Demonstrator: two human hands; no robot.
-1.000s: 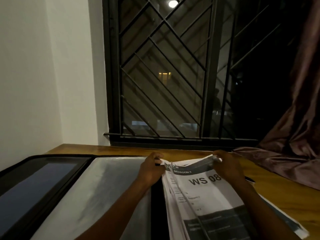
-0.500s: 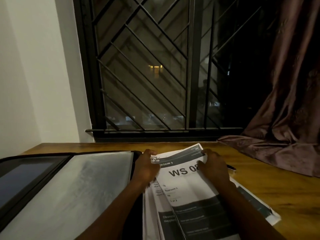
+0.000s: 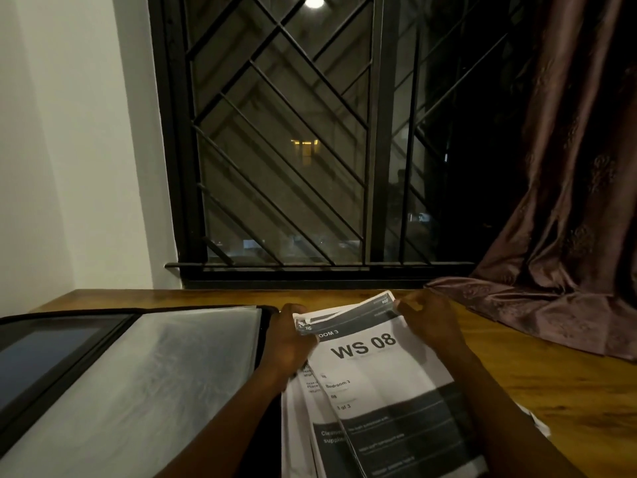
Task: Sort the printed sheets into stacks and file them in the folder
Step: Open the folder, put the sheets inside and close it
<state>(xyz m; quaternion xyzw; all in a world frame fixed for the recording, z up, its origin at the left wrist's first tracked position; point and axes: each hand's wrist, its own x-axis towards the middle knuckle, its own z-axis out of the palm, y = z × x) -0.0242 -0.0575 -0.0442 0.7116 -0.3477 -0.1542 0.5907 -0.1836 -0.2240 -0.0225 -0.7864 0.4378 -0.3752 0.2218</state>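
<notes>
A stack of printed sheets (image 3: 379, 391) lies on the wooden table, the top one headed "WS 08". My left hand (image 3: 291, 343) grips the stack's upper left corner, fingers curled over the sheet edges. My right hand (image 3: 429, 320) pinches the upper right corner, where the top sheets are lifted and fanned. To the left lies the open black folder (image 3: 51, 357), its clear plastic sleeves (image 3: 165, 374) spread flat.
The wooden table (image 3: 551, 391) runs to the right of the sheets. A brown curtain (image 3: 558, 236) drapes onto the table's far right. A barred window (image 3: 293, 150) stands behind the table, with a white wall (image 3: 69, 150) at the left.
The view tilted and shifted. My hands stayed on the top corners of the stack, and the sheets' top edge has dropped lower and flatter than a second ago.
</notes>
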